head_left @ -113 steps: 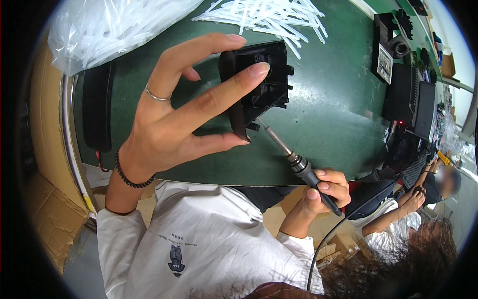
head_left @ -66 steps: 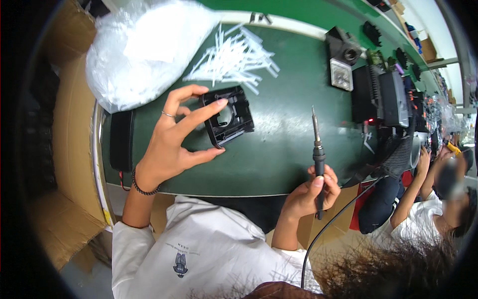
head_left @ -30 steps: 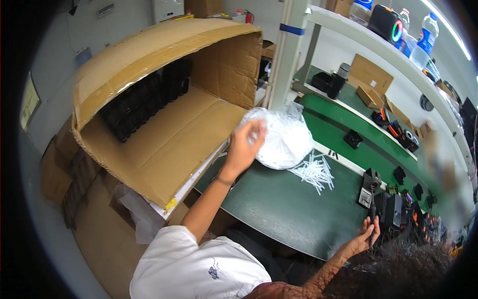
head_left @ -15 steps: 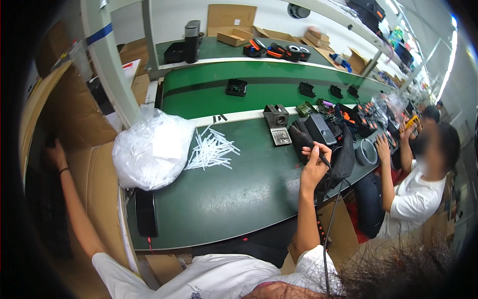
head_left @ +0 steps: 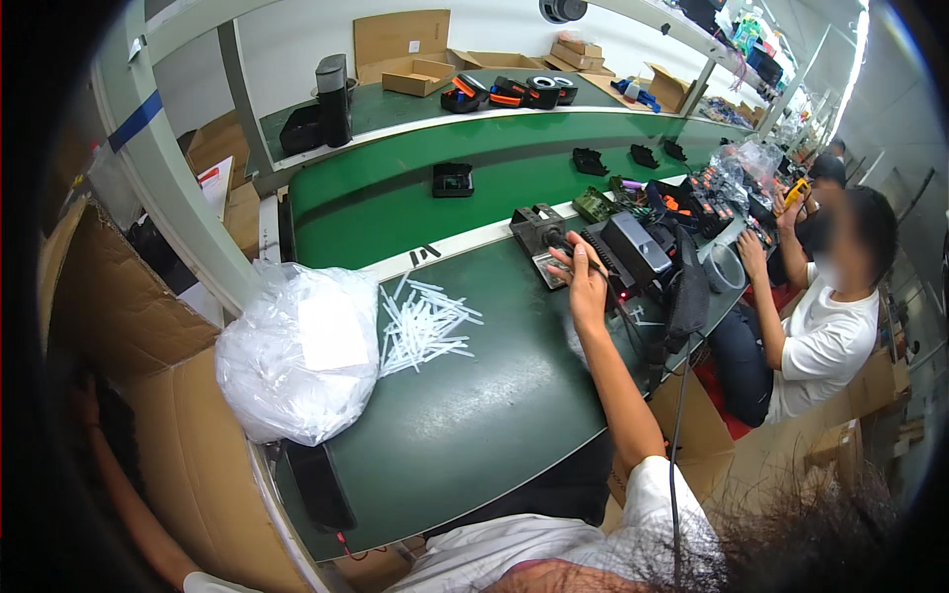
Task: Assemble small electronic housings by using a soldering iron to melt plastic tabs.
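Note:
My right hand (head_left: 587, 287) grips a black soldering iron (head_left: 596, 265) like a pen, its cord trailing away. The iron's front end is at the round opening of a grey metal soldering iron stand (head_left: 532, 224) with a small square tray. Beside it stands a black box-shaped unit (head_left: 635, 247). Far to the left, my left hand (head_left: 85, 403) is down in a large cardboard box (head_left: 188, 435), next to something dark. Deep shadow hides its fingers, so I cannot tell whether it holds anything.
On the green bench, a bulging clear plastic bag (head_left: 297, 366) sits beside a pile of white strips (head_left: 425, 324). A black phone (head_left: 321, 489) lies near the edge. Black cases (head_left: 453, 180) rest on the green belt. To the right, another person (head_left: 830, 326) works beside a grey bowl (head_left: 725, 269).
My right hand has brought the soldering iron left to the stand. The left hand has sunk lower in the cardboard box. The whole view has shifted and tilted.

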Demonstrator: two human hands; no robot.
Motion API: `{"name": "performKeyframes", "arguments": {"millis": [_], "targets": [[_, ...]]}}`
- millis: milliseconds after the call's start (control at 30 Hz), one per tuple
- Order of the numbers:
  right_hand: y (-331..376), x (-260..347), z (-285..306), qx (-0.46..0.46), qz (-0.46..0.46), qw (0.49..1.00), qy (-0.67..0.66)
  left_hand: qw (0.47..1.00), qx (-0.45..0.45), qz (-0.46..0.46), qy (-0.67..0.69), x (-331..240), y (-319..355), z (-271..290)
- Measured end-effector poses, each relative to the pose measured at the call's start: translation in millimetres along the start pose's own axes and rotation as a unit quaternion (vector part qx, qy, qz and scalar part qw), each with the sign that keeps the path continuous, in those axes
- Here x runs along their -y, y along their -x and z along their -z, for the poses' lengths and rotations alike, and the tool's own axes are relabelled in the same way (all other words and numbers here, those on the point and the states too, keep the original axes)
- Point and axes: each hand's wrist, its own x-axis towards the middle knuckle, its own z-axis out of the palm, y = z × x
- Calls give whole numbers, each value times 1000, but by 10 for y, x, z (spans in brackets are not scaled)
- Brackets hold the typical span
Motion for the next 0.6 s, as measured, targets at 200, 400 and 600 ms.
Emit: {"name": "performKeyframes", "arguments": {"millis": [200,400,600], "targets": [[53,-54,-186,-10,-38,999,36,995,11,94,-24,285,508,427],[889,290,343,50,-105,988,97,993,-110,4,-45,-359,312,-338],[1334,-31,496,92,-78,973,195,977,-167,108,-76,-296,520,-225]]}}
